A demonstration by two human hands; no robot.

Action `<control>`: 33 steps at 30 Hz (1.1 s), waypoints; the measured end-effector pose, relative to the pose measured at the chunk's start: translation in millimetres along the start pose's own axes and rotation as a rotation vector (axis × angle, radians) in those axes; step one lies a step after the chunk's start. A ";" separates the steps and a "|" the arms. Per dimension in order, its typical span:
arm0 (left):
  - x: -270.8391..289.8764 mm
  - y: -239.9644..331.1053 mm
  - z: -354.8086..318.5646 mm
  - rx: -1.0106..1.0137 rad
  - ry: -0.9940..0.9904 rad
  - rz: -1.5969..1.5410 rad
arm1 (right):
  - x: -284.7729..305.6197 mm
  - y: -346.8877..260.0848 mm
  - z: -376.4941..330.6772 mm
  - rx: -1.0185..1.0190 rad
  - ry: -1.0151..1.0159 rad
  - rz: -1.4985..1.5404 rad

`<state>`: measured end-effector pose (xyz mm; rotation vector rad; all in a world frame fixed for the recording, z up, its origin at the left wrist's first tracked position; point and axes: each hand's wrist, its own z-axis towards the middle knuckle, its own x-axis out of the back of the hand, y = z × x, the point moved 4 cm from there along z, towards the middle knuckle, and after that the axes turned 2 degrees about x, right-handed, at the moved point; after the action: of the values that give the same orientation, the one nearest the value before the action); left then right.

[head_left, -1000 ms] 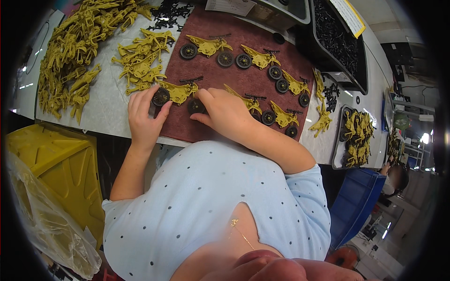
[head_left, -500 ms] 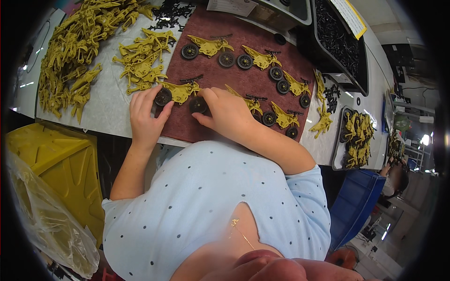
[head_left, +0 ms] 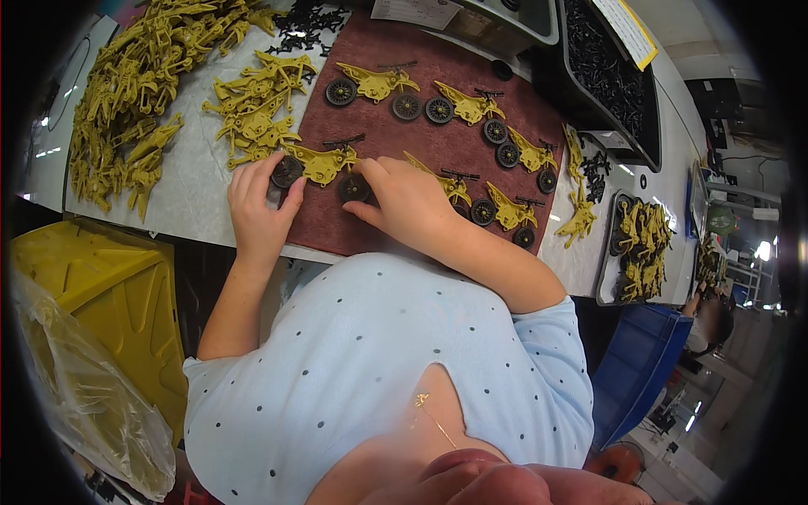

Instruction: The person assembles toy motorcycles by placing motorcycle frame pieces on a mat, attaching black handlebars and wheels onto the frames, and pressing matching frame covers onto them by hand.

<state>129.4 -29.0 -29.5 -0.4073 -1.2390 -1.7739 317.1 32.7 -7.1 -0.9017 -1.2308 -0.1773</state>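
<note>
Left hand: the left hand (head_left: 257, 206) rests at the near left corner of the maroon mat (head_left: 438, 143), its fingers curled about a black wheel (head_left: 287, 172) and closed on it.
Right hand: the right hand (head_left: 408, 202) lies just beside it, fingertips pinched on the other black wheel (head_left: 353, 188).
Toy: the olive toy motorcycle (head_left: 324, 164) sits between both hands on the mat's near edge, flat on its side.
Change: set against the frames from a second and half a second earlier, both hands and the toy keep nearly the same place; only the fingers shift slightly around the wheels.
Mat: finished motorcycles (head_left: 471, 105) lie in rows across it.
Surface: the white surface (head_left: 194, 202) carries a heap of olive frames (head_left: 135, 93) to the left, a smaller pile (head_left: 257, 105) by the mat, and black parts (head_left: 307, 21) at the far edge.
Right side: a black bin of small parts (head_left: 610, 71) and a tray of olive pieces (head_left: 640, 252).
</note>
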 end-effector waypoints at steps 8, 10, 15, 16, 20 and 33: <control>-1.6 -0.8 -0.1 0.001 -0.004 0.028 | -1.0 0.3 0.0 0.007 0.009 0.009; -2.2 -0.9 0.1 -0.002 -0.002 0.028 | -0.5 0.5 0.4 0.009 0.006 0.004; -2.3 -1.6 0.2 0.007 -0.001 0.009 | -1.3 1.6 0.4 0.012 0.016 0.025; -2.6 -1.7 0.3 0.006 -0.002 0.008 | -1.1 2.2 0.2 0.016 0.041 0.036; -3.0 -0.7 0.0 -0.021 -0.010 0.042 | -1.0 3.2 1.7 -0.012 0.006 0.041; -1.8 0.6 0.9 0.019 -0.020 0.055 | -1.2 0.5 0.9 0.023 0.017 -0.040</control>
<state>130.7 -27.4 -30.0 -0.4455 -1.2460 -1.7142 316.3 33.2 -8.4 -0.8551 -1.2337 -0.2018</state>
